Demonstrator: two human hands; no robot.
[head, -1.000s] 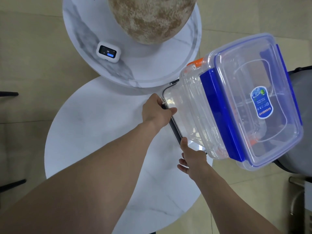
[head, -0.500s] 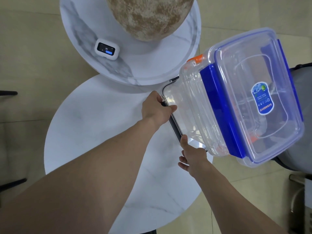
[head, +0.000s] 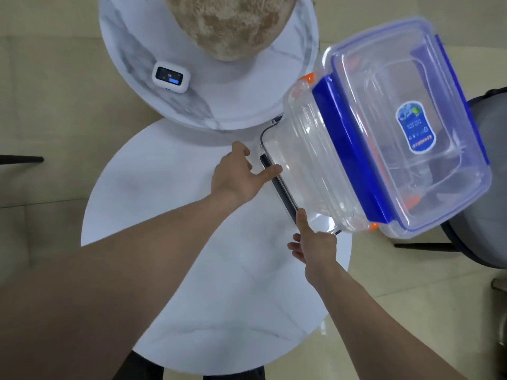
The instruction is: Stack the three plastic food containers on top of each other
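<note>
Two bare arms of one person reach in from the bottom edge, seen from above by a head-worn camera. Both forearms are uncovered from the frame edge to the wrist, with no sleeve cuff in view. The left hand (head: 237,175) and the right hand (head: 315,244) are both ungloved, and neither wrist nor any visible finger carries jewellery. The wide lens makes the left forearm look far thicker than the right. The fingers (head: 270,170) have short, plain nails.

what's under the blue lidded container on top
The blue-lidded container sits on a clear container with orange clips, which rests on a dark-rimmed one at the bottom. The table beneath the stack is mostly covered.
</note>
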